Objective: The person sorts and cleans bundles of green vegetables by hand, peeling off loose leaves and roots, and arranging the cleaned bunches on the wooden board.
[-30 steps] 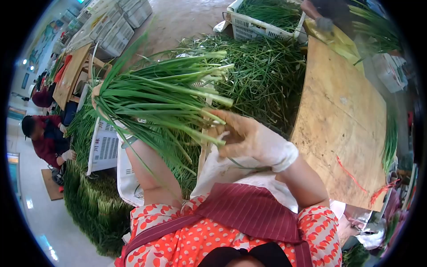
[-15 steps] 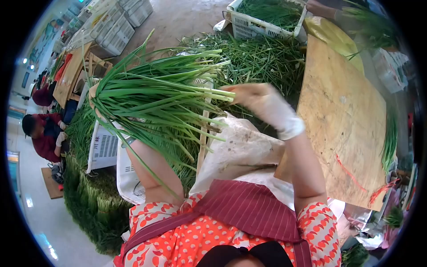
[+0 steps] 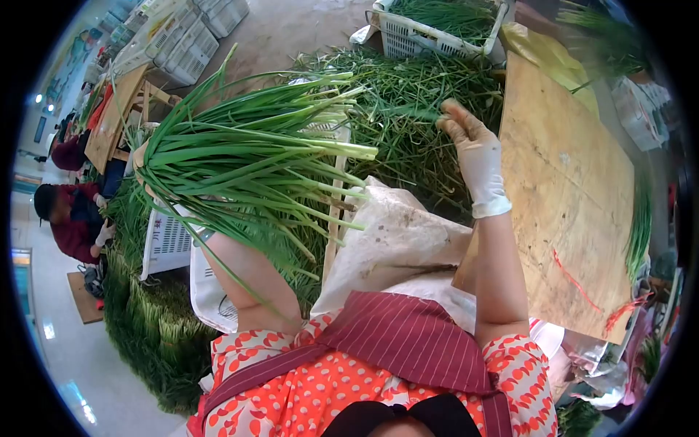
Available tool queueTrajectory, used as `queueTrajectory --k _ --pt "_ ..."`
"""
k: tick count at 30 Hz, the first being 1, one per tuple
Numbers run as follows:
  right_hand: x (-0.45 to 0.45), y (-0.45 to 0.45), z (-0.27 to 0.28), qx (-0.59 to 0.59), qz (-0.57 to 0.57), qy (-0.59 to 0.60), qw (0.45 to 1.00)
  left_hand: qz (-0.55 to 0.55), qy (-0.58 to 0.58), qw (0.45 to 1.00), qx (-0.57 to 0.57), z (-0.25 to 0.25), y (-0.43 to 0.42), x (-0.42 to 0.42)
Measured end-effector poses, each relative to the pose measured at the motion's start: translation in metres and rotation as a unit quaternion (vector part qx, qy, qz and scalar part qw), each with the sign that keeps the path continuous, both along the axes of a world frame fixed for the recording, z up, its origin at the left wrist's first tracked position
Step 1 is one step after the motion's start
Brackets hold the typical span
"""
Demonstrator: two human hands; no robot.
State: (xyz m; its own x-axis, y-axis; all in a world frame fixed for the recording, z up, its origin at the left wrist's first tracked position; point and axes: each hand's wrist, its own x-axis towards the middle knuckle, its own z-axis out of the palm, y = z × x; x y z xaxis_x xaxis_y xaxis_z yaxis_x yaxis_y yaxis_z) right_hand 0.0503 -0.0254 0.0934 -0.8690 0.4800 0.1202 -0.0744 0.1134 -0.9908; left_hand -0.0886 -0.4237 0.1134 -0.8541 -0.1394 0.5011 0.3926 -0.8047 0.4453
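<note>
My left hand, mostly hidden by leaves, is closed around a large bunch of garlic chives. The pale cut stems point right, and the leaf ends droop around the wrist. To the right, my right hand wears a whitish glove stained brown at the fingers. Its fingers are bent and slightly apart, over the edge of a heap of loose green leaves. A blurred green leaf is by the fingertips, seemingly loose from them.
A wooden board stands on the right, with red string on it. White sacking lies before me. White crates hold greens at the back. Bundled chives stand at lower left, near another person.
My right hand has moved from the stem ends to the right and away from me, over the leaf heap. The bunch in my left hand has shifted slightly left.
</note>
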Motion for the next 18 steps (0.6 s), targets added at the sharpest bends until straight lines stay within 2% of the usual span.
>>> queueTrajectory --k 1,3,4,5,6,7,8,12,14,15,16,18 --pt "0.004 -0.002 0.000 0.000 0.000 -0.001 1.000 0.000 0.000 1.000 0.002 0.000 0.000 0.001" --pt "0.020 -0.018 0.014 0.181 0.070 0.062 0.979 0.005 -0.003 1.000 -0.006 0.000 0.000 0.003" --pt "0.024 -0.023 0.021 0.236 0.185 0.056 0.952 0.005 -0.003 1.000 -0.003 0.000 0.001 0.003" --pt "0.025 -0.033 0.018 0.197 0.244 0.092 0.945 0.007 -0.004 1.000 -0.004 0.001 0.001 0.003" --pt "0.026 -0.048 0.020 0.224 0.245 0.090 0.939 0.008 -0.005 1.000 -0.005 0.000 0.002 0.003" --pt "0.025 -0.057 0.017 0.394 0.175 0.137 0.892 0.008 -0.004 1.000 -0.006 0.001 0.002 0.003" --pt "0.023 -0.062 0.016 0.393 0.173 0.137 0.893 0.005 -0.003 1.000 -0.004 0.001 0.003 0.003" --pt "0.015 -0.076 0.001 0.341 0.159 0.176 0.909 0.007 -0.004 1.000 -0.006 0.001 0.004 0.007" --pt "0.018 -0.087 0.005 0.152 0.103 0.092 0.979 0.009 -0.005 1.000 -0.008 0.001 0.004 0.008" --pt "0.016 -0.090 -0.001 -0.002 0.117 0.079 0.990 0.012 -0.006 1.000 -0.009 0.000 0.003 0.009" --pt "0.015 -0.085 -0.003 -0.002 0.116 0.078 0.990 0.013 -0.007 1.000 -0.007 -0.001 0.004 0.009" --pt "0.010 -0.063 -0.005 -0.114 0.078 0.094 0.986 0.015 -0.005 1.000 -0.009 0.000 0.003 0.009"
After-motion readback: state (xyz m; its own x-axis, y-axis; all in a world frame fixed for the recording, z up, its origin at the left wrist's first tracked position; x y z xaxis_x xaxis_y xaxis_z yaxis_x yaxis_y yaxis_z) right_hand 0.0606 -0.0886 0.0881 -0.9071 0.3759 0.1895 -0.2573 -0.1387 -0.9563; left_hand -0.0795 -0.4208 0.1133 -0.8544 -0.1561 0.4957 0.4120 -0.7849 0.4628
